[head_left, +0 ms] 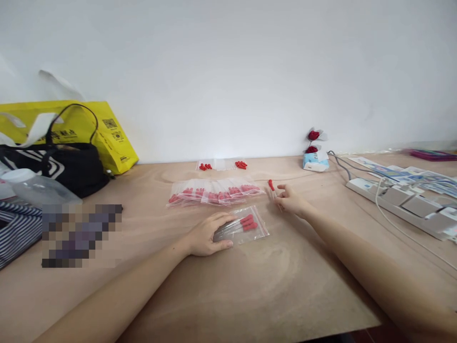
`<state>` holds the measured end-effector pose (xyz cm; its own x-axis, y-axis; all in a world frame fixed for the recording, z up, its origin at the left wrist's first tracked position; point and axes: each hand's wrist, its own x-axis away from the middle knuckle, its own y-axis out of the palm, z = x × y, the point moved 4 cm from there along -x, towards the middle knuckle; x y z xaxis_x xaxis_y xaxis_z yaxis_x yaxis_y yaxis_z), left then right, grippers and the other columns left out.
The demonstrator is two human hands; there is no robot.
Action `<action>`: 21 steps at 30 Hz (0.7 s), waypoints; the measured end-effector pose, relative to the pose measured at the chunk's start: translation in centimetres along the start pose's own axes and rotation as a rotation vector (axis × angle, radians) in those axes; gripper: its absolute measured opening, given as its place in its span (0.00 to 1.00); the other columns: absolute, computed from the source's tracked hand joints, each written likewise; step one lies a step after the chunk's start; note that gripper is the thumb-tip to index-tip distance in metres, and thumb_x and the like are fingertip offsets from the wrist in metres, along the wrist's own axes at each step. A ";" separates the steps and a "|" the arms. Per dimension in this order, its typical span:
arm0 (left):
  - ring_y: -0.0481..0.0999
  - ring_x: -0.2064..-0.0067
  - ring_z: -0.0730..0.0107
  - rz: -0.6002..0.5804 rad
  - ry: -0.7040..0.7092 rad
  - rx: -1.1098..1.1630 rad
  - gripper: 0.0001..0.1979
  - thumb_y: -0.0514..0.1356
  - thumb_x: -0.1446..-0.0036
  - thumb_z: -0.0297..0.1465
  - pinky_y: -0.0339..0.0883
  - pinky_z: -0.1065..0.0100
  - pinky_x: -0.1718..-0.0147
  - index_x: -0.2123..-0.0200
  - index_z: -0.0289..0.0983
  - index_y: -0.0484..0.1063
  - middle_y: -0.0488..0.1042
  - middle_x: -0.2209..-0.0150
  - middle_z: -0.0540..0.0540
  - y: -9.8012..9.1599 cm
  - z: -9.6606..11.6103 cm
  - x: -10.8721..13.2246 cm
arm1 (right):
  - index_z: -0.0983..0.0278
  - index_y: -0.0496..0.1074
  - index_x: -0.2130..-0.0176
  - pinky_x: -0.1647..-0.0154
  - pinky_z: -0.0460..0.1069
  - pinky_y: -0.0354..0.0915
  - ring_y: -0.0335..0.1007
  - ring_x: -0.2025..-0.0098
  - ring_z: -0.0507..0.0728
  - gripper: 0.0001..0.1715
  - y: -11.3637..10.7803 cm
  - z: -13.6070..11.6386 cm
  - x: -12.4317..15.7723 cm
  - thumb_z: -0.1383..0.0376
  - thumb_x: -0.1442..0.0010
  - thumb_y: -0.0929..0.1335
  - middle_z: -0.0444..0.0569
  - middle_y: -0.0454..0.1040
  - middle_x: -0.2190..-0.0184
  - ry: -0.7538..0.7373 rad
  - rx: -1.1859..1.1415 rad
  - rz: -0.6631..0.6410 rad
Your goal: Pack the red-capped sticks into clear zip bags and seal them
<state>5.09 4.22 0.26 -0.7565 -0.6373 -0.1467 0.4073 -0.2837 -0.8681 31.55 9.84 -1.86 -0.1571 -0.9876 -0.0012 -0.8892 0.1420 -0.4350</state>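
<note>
My left hand (209, 233) rests on the table with its thumb and fingers around the left end of a clear zip bag (262, 227). Inside that bag lie a few thin tools with red handles (249, 223) and pale, slender shafts; their exact kind is too small to tell. To the right, my right hand (291, 201) pinches the shaft end of a thin red-handled tool (271, 185), its red end pointing away from me. Whether more than one shaft is in the pinch I cannot tell. Beyond both hands lies an overlapping row of filled zip bags (214, 193).
Farther back are two groups of red pieces (241, 165) on clear bags. A tissue pack (315, 161) with red flowers stands by the wall. Right: a power strip (403, 205) with cables. Left: a yellow bag (114, 143), a black bag (74, 166) and a plastic bottle (43, 188).
</note>
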 end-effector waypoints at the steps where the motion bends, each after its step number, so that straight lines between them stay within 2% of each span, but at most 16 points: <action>1: 0.60 0.45 0.57 0.000 0.002 0.003 0.28 0.58 0.49 0.38 0.56 0.56 0.47 0.46 0.39 0.56 0.61 0.45 0.42 0.0 0.0 0.0 | 0.70 0.48 0.44 0.85 0.43 0.55 0.59 0.85 0.49 0.40 0.0 -0.3 0.5 0.72 0.55 0.63 0.34 0.60 0.87 -0.006 -0.073 -0.034; 4: 0.60 0.44 0.57 -0.003 0.001 0.006 0.28 0.58 0.49 0.38 0.56 0.57 0.47 0.46 0.39 0.56 0.60 0.45 0.42 0.0 0.0 0.0 | 0.64 0.33 0.40 0.86 0.42 0.56 0.60 0.85 0.48 0.51 0.3 -1.2 2.0 0.72 0.57 0.63 0.32 0.61 0.85 -0.029 -0.252 -0.125; 7: 0.59 0.44 0.58 -0.017 -0.009 -0.001 0.28 0.58 0.49 0.38 0.55 0.56 0.47 0.46 0.40 0.56 0.60 0.45 0.42 -0.1 0.0 0.0 | 0.60 0.33 0.41 0.87 0.42 0.59 0.62 0.85 0.48 0.53 1.4 -1.7 3.2 0.70 0.60 0.64 0.32 0.62 0.83 -0.042 -0.380 -0.162; 13: 0.59 0.44 0.58 -0.020 -0.013 -0.006 0.28 0.57 0.49 0.39 0.55 0.56 0.46 0.45 0.40 0.56 0.60 0.45 0.43 -0.1 0.0 0.0 | 0.60 0.42 0.49 0.81 0.45 0.67 0.66 0.83 0.49 0.40 2.9 -0.9 3.2 0.66 0.58 0.66 0.31 0.61 0.82 -0.050 -0.492 0.093; 17: 0.59 0.44 0.57 -0.023 -0.015 -0.011 0.28 0.58 0.49 0.38 0.55 0.56 0.46 0.46 0.39 0.56 0.60 0.45 0.43 -0.1 0.1 -0.1 | 0.59 0.45 0.58 0.79 0.46 0.69 0.67 0.81 0.50 0.31 3.1 -0.5 2.9 0.65 0.56 0.67 0.33 0.64 0.81 -0.032 -0.600 0.147; 21: 0.59 0.44 0.57 -0.029 -0.034 -0.017 0.28 0.57 0.49 0.38 0.55 0.56 0.46 0.45 0.39 0.56 0.60 0.44 0.43 -0.1 0.2 -0.1 | 0.58 0.46 0.62 0.79 0.48 0.70 0.68 0.81 0.52 0.28 3.1 -0.5 3.1 0.67 0.56 0.68 0.34 0.65 0.81 -0.028 -0.699 0.191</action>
<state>5.22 4.16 0.48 -0.7499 -0.6530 -0.1057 0.3766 -0.2901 -0.8798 28.09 7.20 -2.72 -0.3342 -0.9414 -0.0465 -0.9158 0.3126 0.2522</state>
